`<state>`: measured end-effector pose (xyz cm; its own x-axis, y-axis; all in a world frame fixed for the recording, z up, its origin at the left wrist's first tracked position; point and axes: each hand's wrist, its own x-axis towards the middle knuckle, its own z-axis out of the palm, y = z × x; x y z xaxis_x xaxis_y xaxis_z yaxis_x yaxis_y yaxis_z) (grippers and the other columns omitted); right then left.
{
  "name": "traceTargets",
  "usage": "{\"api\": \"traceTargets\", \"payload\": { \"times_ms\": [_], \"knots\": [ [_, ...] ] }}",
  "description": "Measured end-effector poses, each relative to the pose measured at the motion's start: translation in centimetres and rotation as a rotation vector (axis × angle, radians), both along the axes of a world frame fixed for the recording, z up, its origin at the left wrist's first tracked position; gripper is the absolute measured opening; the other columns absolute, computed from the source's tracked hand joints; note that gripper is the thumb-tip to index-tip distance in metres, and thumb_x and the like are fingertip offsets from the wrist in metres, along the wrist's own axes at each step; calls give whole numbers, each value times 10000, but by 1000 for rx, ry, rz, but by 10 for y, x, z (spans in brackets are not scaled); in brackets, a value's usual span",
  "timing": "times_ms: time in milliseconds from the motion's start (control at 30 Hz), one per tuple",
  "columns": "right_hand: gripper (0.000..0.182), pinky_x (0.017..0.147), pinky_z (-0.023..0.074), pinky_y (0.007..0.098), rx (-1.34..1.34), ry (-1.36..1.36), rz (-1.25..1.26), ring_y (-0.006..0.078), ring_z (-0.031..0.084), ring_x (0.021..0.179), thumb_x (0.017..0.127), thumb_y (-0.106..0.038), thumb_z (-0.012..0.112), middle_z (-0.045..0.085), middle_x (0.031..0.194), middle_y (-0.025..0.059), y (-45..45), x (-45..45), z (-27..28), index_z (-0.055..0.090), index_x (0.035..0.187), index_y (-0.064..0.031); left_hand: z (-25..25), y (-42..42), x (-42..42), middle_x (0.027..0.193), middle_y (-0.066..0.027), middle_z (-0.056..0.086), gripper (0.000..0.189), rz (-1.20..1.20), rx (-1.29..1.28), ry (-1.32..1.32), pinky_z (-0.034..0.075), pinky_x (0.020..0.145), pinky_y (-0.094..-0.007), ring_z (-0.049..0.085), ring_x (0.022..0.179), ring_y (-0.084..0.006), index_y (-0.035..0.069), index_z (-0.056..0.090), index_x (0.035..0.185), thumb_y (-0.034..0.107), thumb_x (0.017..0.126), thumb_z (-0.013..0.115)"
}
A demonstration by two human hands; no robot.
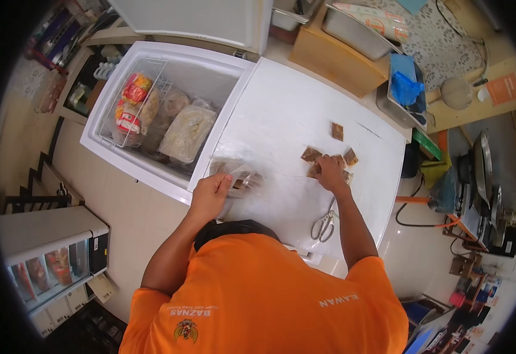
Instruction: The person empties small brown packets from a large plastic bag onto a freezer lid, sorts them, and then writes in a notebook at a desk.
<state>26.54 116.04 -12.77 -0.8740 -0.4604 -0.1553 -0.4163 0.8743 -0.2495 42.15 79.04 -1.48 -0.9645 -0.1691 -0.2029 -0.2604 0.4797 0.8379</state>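
My left hand (211,194) pinches the edge of a clear plastic bag (262,183) lying on the white freezer top (280,106); a few brown pieces show inside it. My right hand (331,172) reaches down onto a cluster of small brown packets in clear wrap, its fingertips on or among them; whether it grips one cannot be told. One brown packet (311,154) lies left of the fingers, another packet (350,156) to the right, and a separate packet (337,131) farther back. Scissors with pale handles (323,228) lie below my right hand, their blades partly hidden by the wrist.
Left of the white top, the open freezer compartment (136,186) holds a wire basket (112,132) and bagged food (188,132). Its raised lid (200,22) stands behind. Metal trays (355,35) and a cardboard box (333,62) border the back right. Pans (484,168) stand farther right.
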Motion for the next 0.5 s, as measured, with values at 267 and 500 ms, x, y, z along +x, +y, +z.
{"api": "traceTargets", "payload": {
  "times_ms": [267, 500],
  "knots": [
    [349, 835, 523, 358, -825, -259, -347, 312, 655, 926, 827, 8, 766, 610, 958, 128, -67, 75, 67, 567, 1108, -51, 5, -7, -21, 681, -212, 560, 420, -164, -59, -43, 422, 612, -461, 547, 636, -398, -11, 577, 807, 341, 1033, 537],
    [267, 846, 515, 420, -1066, 60, -168, 366, 644, 941, 870, 39, 658, 638, 985, 175, -194, 138, 54, 614, 1125, -24, 13, -3, -53, 675, -218, 578, 410, -432, -66, 0, 432, 620, -465, 561, 634, -407, -9, 596, 806, 335, 1024, 540]
  ]
}}
